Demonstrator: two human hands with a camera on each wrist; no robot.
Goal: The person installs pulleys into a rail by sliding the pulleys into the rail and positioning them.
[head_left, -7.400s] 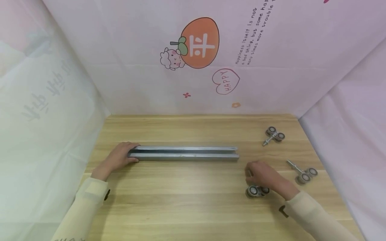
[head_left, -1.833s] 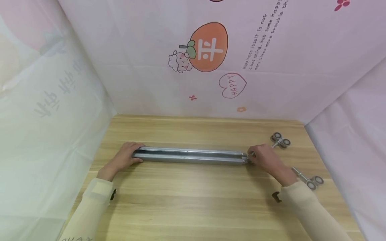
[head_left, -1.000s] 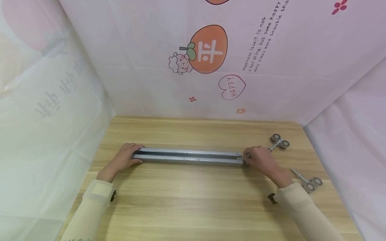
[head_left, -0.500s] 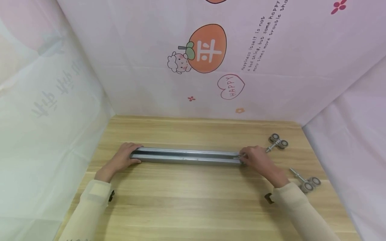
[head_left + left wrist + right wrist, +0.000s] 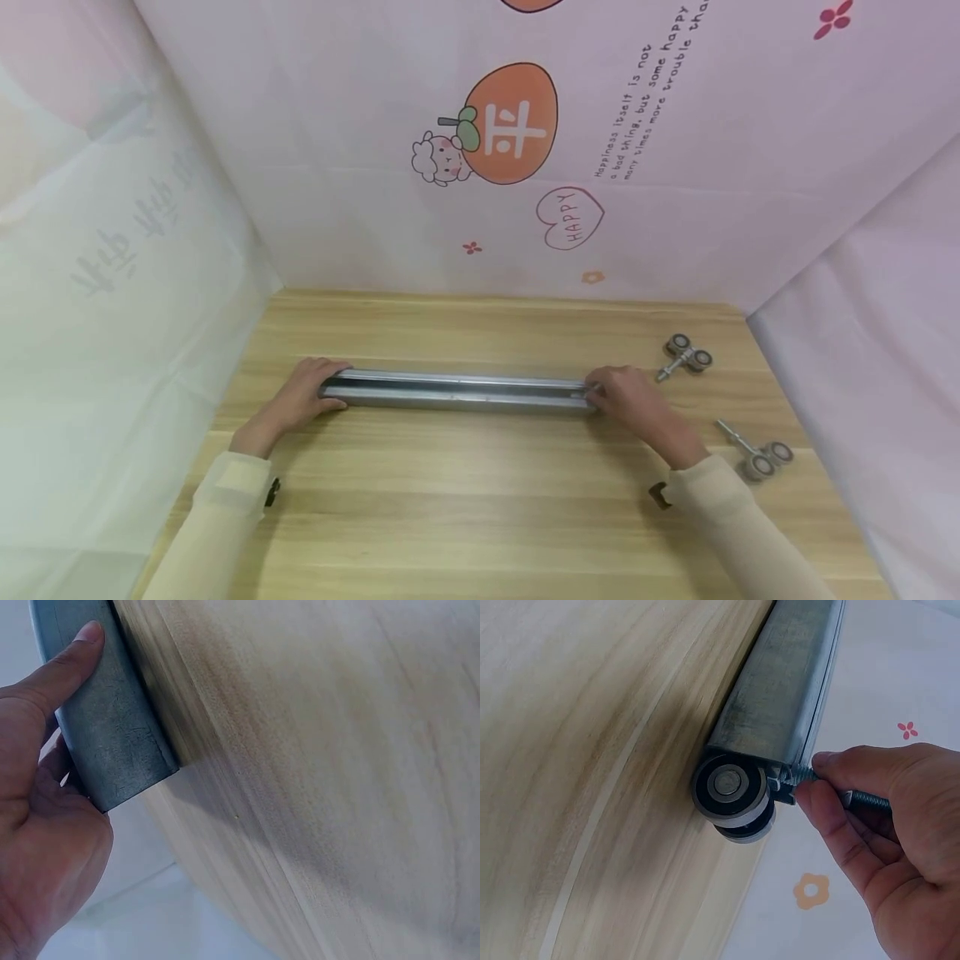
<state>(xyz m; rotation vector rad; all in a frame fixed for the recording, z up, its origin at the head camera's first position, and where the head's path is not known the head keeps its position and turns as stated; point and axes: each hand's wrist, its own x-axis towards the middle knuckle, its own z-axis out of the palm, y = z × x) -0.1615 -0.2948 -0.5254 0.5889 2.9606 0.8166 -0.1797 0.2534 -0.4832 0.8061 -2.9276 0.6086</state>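
two loose rollers lie right of the rail; left fingers clamp its end, right fingers pinch a bolt.

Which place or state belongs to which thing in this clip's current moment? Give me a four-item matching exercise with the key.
Column one
1. Left hand
2. Right hand
3. Metal rail
4. Heart outline

Column two
A. Printed on the backdrop
B. Pinches the threaded bolt of a wheeled trolley
C. Grey, lying along the wooden tabletop
D. Grips the end opposite that trolley

Right pairs
1-D, 2-B, 3-C, 4-A
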